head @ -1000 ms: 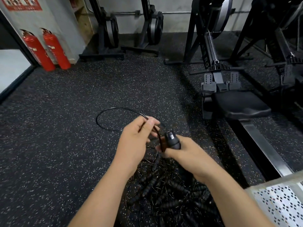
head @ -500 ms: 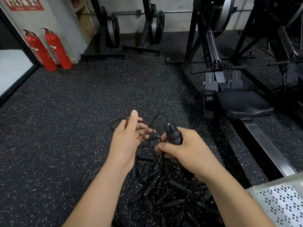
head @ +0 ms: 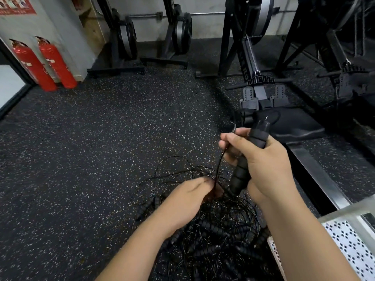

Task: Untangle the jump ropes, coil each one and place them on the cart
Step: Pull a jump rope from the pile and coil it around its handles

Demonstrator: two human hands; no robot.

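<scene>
Jump rope handle (head: 240, 175): gripped in my right hand (head: 265, 165), fingers curled round it, held tilted. Its cord (head: 219, 165) drops to my left hand (head: 188, 197), fingertips buried in strands; I cannot tell whether they pinch. Tangled jump ropes (head: 213, 240) lie beneath on the floor (head: 81, 159); cart (head: 345, 214) near right.

Both bare forearms reach forward from the bottom edge. The right hand (head: 261, 165) is raised, its back toward the camera, with the fingers curled round a black handle (head: 241, 175). The left hand (head: 188, 197) sits lower, back up, fingers stretched forward together; whether they pinch anything cannot be told.
</scene>
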